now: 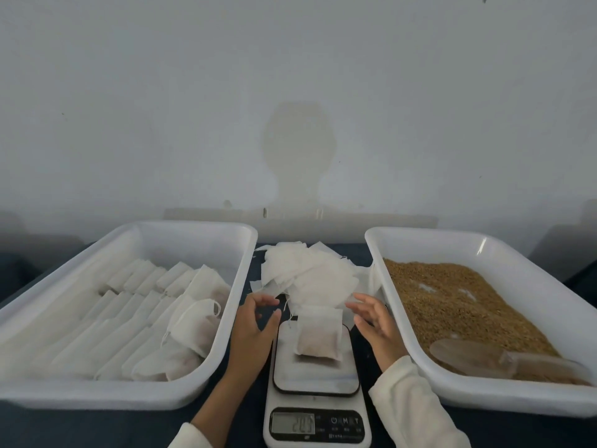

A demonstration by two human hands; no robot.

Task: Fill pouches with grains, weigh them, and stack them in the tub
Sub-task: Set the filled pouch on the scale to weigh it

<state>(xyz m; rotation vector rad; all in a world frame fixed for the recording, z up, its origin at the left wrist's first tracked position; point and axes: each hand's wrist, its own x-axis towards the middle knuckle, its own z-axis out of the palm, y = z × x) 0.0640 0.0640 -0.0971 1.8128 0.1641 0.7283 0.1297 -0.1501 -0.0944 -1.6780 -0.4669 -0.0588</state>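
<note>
Both hands hover with fingers loosely spread and holding nothing, the left hand [255, 321] just left of the small white digital kitchen scale [316, 379] and the right hand [374, 318] just right of it. On the scale's smooth rounded platform lies a soft, translucent white mesh pouch filled with grains [318, 334], squarish and plump, between the two hands and touching neither. Behind the scale sits a loose heap of flat, empty white fabric pouches [307, 273]. Left of the scale, a glossy white rectangular plastic tub [97, 394] holds rows of filled pouches. Right of the scale, a matching white tray [484, 399] holds coarse golden-brown grain [452, 302] and a clear plastic scoop [504, 358].
</note>
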